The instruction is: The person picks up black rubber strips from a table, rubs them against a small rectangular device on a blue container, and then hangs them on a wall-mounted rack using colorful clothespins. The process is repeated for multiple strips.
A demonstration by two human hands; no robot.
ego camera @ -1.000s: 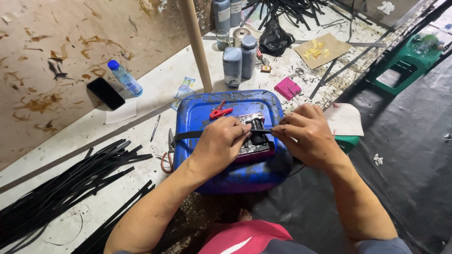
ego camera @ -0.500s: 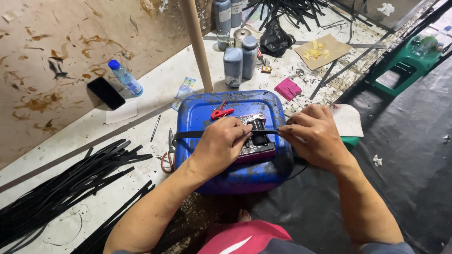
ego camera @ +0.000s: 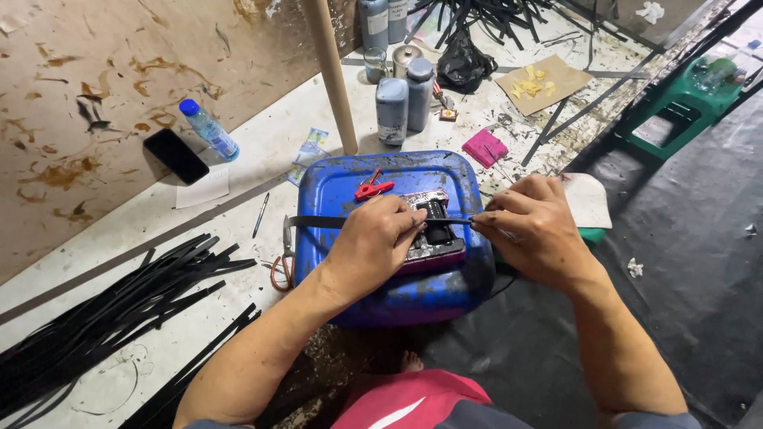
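**Ana:** Head camera looks down on a black strap [ego camera: 318, 222] lying flat across the blue drum [ego camera: 334, 191], long axis running left to right. It threads through the small black roller device [ego camera: 433, 226] sitting on the drum's top.

**Ben:** Which hand is on it?

**Ana:** Both. The left hand [ego camera: 367, 248] presses down on the strap just left of the device, fingers curled together over it. The right hand [ego camera: 531, 226] pinches the strap's end just right of the device, fingertips clamped on it. The free length trails off to the left, past the drum's edge toward the scissors [ego camera: 281, 258].

**Ben:** Counts?

**Ana:** One strap in hand, one device, one drum. A red clip-like tool [ego camera: 371, 189] lies behind the left hand. Two grey bottles [ego camera: 405, 99] stand close behind the drum, two more farther back. One water bottle [ego camera: 208, 129], one phone [ego camera: 176, 156]. The loose strips [ego camera: 111, 310] on the floor at left are too many to count.
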